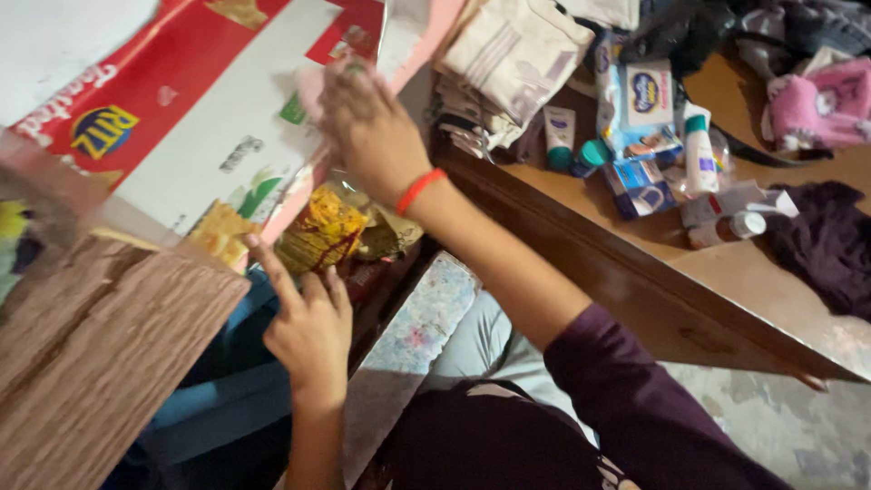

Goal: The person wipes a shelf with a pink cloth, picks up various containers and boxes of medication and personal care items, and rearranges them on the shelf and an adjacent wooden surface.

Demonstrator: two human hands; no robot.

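1. Two hands work at one big red and white cardboard box (209, 127), which lies tilted across the upper left of my view, its lower edge resting above a wood-grain board (100, 363).
2. I see the right hand (372, 136) laid flat against the right edge of the box, fingers together and stretched up along the cardboard; motion blur hides the fingertips, so I cannot tell whether they grip the edge. An orange band (419, 189) circles that wrist, and a dark purple sleeve (626, 399) covers the upper arm.
3. I see the left hand (308, 331) below the box, palm away from me, fingers loosely spread. The index finger points up toward the box's lower corner and holds nothing that I can make out.
4. Between both hands sits a crumpled yellow and red snack packet (325, 229), just under the box's lower edge. It is near both hands, but I cannot tell whether either touches it.
5. Blue fabric (227, 381) shows beneath the left hand, beside the board.
6. To the right runs a brown wooden shelf (726, 272) with a dark raised edge. On it stand a white bottle with a green cap (700, 150), a small white tube (560, 136) and blue and white packs (640, 109).
7. Folded pale cloths (508, 63) are stacked at the shelf's far end, a pink garment (817, 109) lies at the far right, and a dark purple cloth (830, 240) sits below that.
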